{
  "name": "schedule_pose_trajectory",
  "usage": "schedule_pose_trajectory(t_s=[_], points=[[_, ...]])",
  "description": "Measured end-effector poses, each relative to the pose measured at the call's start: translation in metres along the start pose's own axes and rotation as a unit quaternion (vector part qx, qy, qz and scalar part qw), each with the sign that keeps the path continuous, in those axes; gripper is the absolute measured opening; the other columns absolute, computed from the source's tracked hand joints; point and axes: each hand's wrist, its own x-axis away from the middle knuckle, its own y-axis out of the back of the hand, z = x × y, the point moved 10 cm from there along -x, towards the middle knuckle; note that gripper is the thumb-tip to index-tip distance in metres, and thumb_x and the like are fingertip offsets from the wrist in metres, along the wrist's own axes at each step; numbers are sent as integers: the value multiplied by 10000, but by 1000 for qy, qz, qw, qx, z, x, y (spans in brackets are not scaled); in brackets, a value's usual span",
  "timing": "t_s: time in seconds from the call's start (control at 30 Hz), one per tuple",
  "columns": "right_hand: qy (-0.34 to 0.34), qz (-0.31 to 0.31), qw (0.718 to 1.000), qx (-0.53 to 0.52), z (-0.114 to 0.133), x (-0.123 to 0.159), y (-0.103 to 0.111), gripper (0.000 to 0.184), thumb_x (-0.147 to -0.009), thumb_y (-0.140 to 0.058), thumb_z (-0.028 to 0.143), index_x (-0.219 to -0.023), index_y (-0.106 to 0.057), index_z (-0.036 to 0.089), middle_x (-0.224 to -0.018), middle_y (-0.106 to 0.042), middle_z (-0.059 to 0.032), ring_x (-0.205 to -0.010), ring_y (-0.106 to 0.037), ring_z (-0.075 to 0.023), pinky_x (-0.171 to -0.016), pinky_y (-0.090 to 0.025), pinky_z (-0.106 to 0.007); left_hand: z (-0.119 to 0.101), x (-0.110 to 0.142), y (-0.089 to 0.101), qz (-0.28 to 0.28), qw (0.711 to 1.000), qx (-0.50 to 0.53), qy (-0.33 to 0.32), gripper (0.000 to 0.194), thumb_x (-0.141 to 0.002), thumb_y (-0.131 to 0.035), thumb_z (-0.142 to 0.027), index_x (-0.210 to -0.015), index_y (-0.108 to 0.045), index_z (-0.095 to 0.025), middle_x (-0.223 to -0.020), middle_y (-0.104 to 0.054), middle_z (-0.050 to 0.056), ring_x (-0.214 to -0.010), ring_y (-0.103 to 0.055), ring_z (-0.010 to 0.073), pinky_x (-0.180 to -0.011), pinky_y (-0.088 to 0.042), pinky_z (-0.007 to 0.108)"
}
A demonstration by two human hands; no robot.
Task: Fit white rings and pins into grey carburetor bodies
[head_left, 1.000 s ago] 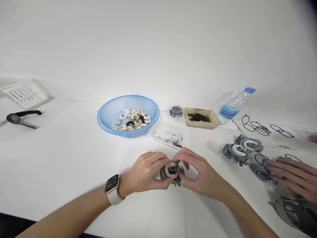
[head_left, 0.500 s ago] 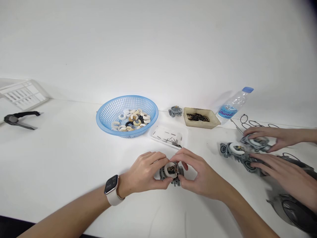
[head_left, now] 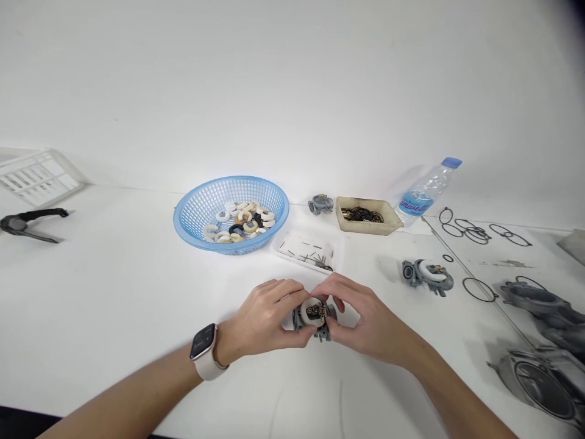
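Both of my hands grip one small grey metal carburetor body (head_left: 314, 316) with a white ring-shaped float on top, held just above the white table (head_left: 114, 305). My left hand (head_left: 267, 317), with a watch on its wrist, clasps the body's left side with curled fingers. On the right side, my right hand (head_left: 361, 320) pinches it, thumb and forefinger at the float's top edge.
A blue basket (head_left: 192, 210) of white, tan and black floats stands behind. A clear tray of pins (head_left: 306, 250), a beige tray of black rings (head_left: 365, 214), a water bottle (head_left: 425, 192), another carburetor (head_left: 427, 274), loose O-rings (head_left: 478, 289) and grey housings (head_left: 534, 366) lie to the right.
Another person's two hands, at work on the carburetors at the right, have left the view and taken some parts; one carburetor remains there. My hands have hardly moved.
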Motion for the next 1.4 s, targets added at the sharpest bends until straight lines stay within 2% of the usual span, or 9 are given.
schedule_pose_trajectory(t_s=[0.47, 0.7, 1.0, 1.17, 1.3, 1.4], points=[[9, 31, 999, 1, 3, 5, -2, 521, -753, -608, 6, -1171, -584, 316, -1006, -586, 19, -817, -521, -157, -749, -502, -302, -3, 1, 2, -10, 1000, -16, -12, 285, -872, -684, -320, -1094, -607, -158, -951, -689, 77, -736, -646, 190, -646, -546, 324], [10, -16, 998, 65, 3, 3, 3, 458, -806, -574, 31, -1180, -592, 294, -1065, -588, 0, -877, -556, -168, -781, -501, -316, -2, 2, 1, -8, 1000, -11, -8, 354, -856, -715, -309, -1156, -593, -167, -1023, -701, 84, -800, -679, 208, -692, -569, 333], [12, 35, 999, 1, 3, 4, -3, 582, -745, -612, 16, -1227, -571, 340, -1014, -580, 21, -812, -514, -161, -762, -507, -307, -3, 2, 0, -6, 1000, -17, -10, 319, -858, -706, -316, -1120, -603, -165, -962, -690, 75, -744, -653, 195, -659, -545, 323], [-14, 9, 1000, 13, -3, 2, 2, 570, -773, -589, 13, -1241, -571, 337, -1100, -560, 0, -819, -516, -156, -776, -501, -315, -3, 2, 2, -11, 1000, -14, -10, 351, -853, -713, -306, -1153, -591, -171, -1002, -696, 75, -769, -667, 198, -678, -556, 325], [-1, 55, 998, -37, 0, 5, -5, 633, -730, -637, 17, -1261, -561, 352, -1071, -562, 14, -835, -516, -159, -791, -512, -305, -5, 2, 1, -8, 1000, -16, -17, 331, -859, -703, -307, -1137, -593, -166, -974, -690, 77, -753, -657, 197, -659, -551, 325], [-20, 33, 999, -21, -5, 5, -1, 597, -754, -638, 38, -1251, -562, 360, -1071, -558, 19, -824, -506, -156, -806, -505, -317, -4, 2, 0, -2, 1000, -16, -14, 340, -858, -702, -303, -1152, -592, -171, -992, -694, 76, -759, -660, 197, -665, -554, 328]])
